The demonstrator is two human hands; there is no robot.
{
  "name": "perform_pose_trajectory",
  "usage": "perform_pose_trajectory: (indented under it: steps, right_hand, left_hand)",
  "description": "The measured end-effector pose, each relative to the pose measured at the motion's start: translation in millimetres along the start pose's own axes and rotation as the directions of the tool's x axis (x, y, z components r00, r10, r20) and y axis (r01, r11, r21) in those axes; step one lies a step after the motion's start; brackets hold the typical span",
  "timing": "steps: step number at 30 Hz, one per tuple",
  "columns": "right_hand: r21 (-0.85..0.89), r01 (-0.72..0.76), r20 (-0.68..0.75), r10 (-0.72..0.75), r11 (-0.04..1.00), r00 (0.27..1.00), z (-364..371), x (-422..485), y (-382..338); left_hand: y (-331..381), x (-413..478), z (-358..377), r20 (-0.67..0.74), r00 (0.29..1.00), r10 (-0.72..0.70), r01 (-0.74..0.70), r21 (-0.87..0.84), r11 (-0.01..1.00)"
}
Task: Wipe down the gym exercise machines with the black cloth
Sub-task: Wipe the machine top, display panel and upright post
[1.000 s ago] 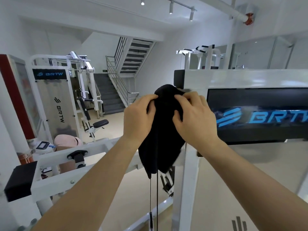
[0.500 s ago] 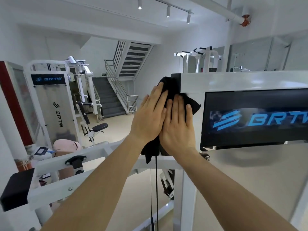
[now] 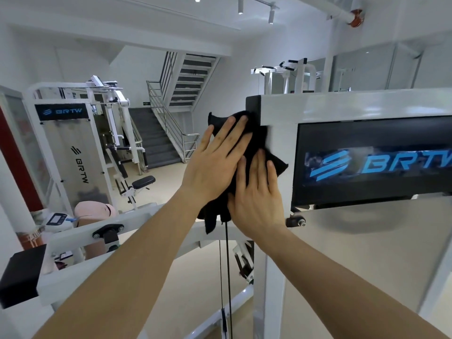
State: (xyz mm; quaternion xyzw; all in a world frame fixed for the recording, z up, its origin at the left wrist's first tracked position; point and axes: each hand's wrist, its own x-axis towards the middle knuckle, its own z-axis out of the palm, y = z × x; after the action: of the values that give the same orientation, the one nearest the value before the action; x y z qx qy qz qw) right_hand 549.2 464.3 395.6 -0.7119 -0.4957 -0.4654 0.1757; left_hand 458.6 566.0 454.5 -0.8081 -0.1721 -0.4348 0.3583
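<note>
Pressing flat, both hands hold the black cloth against the machine post; its loose lower corner may catch the cables below.

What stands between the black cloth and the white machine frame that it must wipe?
Nothing visible does: the left hand and the right hand press the crumpled black cloth against the white metal upright.

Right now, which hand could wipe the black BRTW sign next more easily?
Probably the right hand: it presses the black cloth closest to the sign; the left hand lies farther away.
</note>
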Motion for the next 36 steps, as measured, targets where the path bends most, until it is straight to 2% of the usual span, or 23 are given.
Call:
perform_pose_trajectory:
  steps: [4, 7, 11, 16, 18, 21, 26, 30, 36]
  right_hand:
    - [0.01, 0.042, 0.05, -0.042, 0.999, 0.998, 12, -24, 1]
    - [-0.005, 0.113, 0.106, -0.111, 0.994, 0.988, 21, -49, 4]
    - [0.042, 0.111, 0.054, -0.113, 0.993, 0.992, 7, -52, 10]
    - [0.114, 0.002, -0.103, 0.01, 0.993, 0.995, -29, -52, 25]
    - [0.151, -0.02, -0.15, 0.043, 0.988, 0.988, -40, -44, 38]
    - [0.193, -0.013, -0.131, 0.038, 0.981, 0.991, -42, -21, 66]
    - [0.169, 0.126, -0.055, -0.119, 0.977, 0.991, -27, 0, 109]
    - [0.175, 0.185, -0.078, -0.174, 0.967, 0.982, -12, -4, 112]
    - [0.419, 0.207, -0.197, -0.135, 0.884, 0.971, 2, -30, 110]
  left_hand:
    - [13, -31, 15, -0.048, 0.998, -0.04, 0.039, -0.019, 0.999]
    - [22, -67, 27, -0.041, 0.999, 0.002, -0.003, -0.015, 1.0]
    - [23, -65, 16, -0.073, 0.997, 0.008, -0.012, -0.06, 0.998]
    - [53, -40, -21, -0.174, 0.959, -0.221, 0.151, -0.347, 0.926]
    - [69, -22, -31, -0.139, 0.938, -0.316, 0.221, -0.459, 0.86]
    - [87, 4, -38, 0.028, 0.887, -0.462, 0.383, -0.605, 0.698]
    - [115, 22, -31, 0.194, 0.854, -0.483, 0.47, -0.686, 0.556]
    - [123, 17, -16, 0.184, 0.841, -0.508, 0.481, -0.683, 0.549]
    - [129, -12, -14, 0.177, 0.848, -0.5, 0.469, -0.691, 0.55]
